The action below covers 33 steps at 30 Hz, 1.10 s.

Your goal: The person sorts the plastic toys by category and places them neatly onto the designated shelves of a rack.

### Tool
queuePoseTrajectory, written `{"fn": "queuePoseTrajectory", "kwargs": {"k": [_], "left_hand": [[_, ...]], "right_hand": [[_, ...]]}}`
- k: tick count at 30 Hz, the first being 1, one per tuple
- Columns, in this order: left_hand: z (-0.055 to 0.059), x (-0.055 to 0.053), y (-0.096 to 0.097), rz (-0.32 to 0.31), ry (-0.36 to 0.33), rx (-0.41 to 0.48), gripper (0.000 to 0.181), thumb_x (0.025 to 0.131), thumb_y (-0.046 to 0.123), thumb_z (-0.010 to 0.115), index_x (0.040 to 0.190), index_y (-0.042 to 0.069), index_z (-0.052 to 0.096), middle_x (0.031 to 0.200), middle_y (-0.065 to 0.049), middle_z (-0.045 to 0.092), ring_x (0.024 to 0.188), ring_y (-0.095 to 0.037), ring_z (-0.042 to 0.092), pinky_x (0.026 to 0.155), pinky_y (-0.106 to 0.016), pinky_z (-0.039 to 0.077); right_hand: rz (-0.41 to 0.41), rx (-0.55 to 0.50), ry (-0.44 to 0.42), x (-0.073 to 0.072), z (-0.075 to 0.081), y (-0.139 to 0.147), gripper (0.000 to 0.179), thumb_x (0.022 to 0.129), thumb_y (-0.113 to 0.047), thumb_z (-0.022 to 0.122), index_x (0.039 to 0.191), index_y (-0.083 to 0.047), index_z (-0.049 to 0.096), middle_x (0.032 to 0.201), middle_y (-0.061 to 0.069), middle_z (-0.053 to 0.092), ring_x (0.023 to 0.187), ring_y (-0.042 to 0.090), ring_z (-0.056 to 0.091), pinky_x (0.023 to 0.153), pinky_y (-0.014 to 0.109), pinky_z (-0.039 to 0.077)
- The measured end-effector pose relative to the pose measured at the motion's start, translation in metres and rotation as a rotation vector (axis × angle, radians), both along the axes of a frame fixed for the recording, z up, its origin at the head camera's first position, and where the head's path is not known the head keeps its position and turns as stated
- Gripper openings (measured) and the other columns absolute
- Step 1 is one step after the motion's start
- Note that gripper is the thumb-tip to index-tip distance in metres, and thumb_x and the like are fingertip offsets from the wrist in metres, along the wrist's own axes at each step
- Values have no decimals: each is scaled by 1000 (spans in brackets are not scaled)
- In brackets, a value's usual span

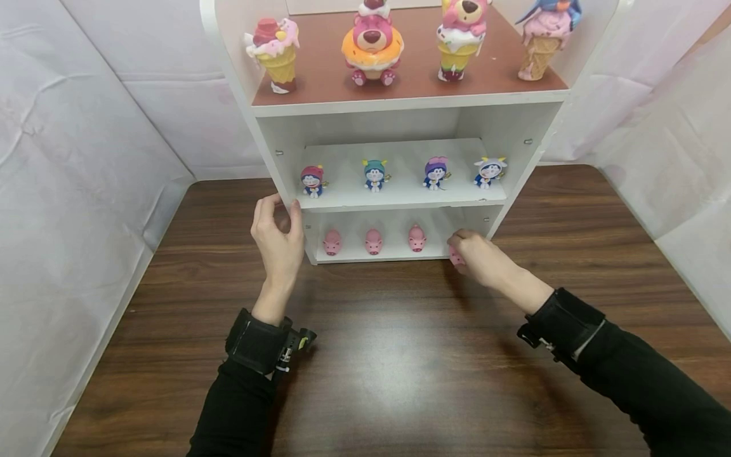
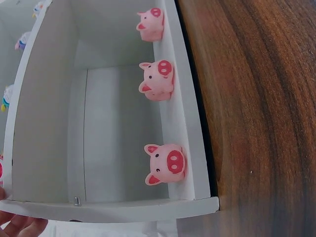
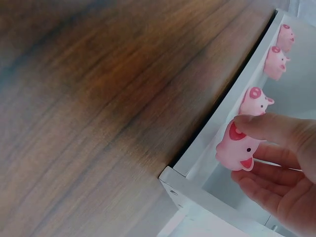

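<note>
My right hand pinches a pink pig figurine between thumb and fingers, at the right end of the bottom shelf. In the right wrist view the thumb lies over its snout. Three matching pigs stand in a row along that shelf: the left pig, the middle pig and the right pig. At the white display shelf's left side panel, my left hand grips the edge, thumb in front and fingers around the outside. Those fingers are partly hidden behind the panel in the left wrist view.
Several small hooded figurines stand on the middle shelf. The brown top shelf bears larger figures, among them an ice-cream cone figure and a bear in an orange ring. Below is a dark wooden table; white sheeting surrounds it.
</note>
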<state>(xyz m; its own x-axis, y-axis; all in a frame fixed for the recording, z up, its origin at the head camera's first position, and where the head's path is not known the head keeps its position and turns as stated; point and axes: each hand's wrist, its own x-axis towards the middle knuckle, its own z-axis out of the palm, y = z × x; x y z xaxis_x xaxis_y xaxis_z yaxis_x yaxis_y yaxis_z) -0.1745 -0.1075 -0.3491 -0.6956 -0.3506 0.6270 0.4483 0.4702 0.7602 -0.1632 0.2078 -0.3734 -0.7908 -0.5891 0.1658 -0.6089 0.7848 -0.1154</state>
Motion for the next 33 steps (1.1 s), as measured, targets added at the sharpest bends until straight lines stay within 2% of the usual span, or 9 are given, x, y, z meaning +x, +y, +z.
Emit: {"fn": "queuePoseTrajectory", "kwargs": {"k": [3, 7, 19, 33], "left_hand": [[2, 1, 1, 0, 1, -3, 18, 83, 5, 57, 96, -8, 59, 92, -17, 55, 88, -20, 54, 65, -24, 53], [2, 2, 1, -3, 5, -2, 18, 83, 5, 57, 96, -8, 59, 92, -17, 55, 88, -20, 54, 65, -26, 53], [3, 2, 3, -20, 7, 13, 18, 83, 4, 56, 96, -9, 59, 92, -17, 55, 89, -21, 54, 67, -27, 53], [4, 2, 4, -17, 6, 13, 18, 83, 2, 56, 96, -10, 58, 93, -19, 54, 89, -22, 54, 67, -27, 53]], "right_hand": [[1, 5, 19, -6, -3, 0, 23, 58, 9, 72, 73, 4, 55, 79, 17, 56, 73, 31, 55, 65, 37, 48], [-21, 3, 14, -12, -4, -1, 19, 60, 11, 67, 69, 2, 53, 81, 20, 56, 72, 32, 55, 63, 37, 48], [-139, 60, -45, -23, -6, 1, 15, 64, 11, 61, 77, 9, 55, 82, 22, 54, 71, 34, 57, 60, 39, 51], [-163, 63, -69, -26, -7, 0, 17, 65, 11, 61, 82, 9, 55, 84, 20, 53, 72, 33, 56, 60, 41, 51]]}}
